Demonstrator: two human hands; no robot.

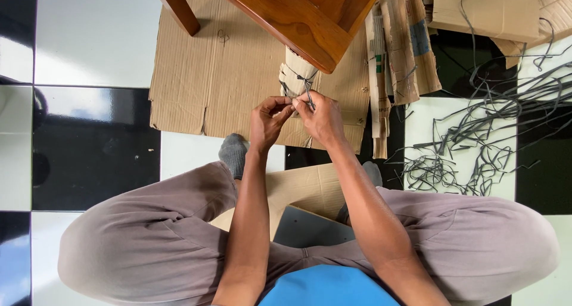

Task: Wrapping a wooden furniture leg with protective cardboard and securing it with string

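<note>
Both hands work at one small spot, just below the corner of the wooden chair [298,20]: the left hand [268,122] and the right hand [322,120] each pinch an end of the dark strap [305,83] that goes around the cardboard wrapping [296,68] on the chair leg. The fingers of both hands are closed on the strap ends, and the knot sits between them, against the cardboard. To do this step well, I think the two ends should be pulled apart evenly and close to the leg, so the loop tightens without sliding down off the wrapping. It seems wise to keep one thumb pressing on the crossing while the other hand draws the end through, because the thin strap can slip loose easily. The wrapping stands on a flat cardboard sheet [202,74] on the black and white tiled floor [89,38]. More loose straps [471,145] lie in a heap near the right knee, beside folded cardboard pieces [402,50].
</note>
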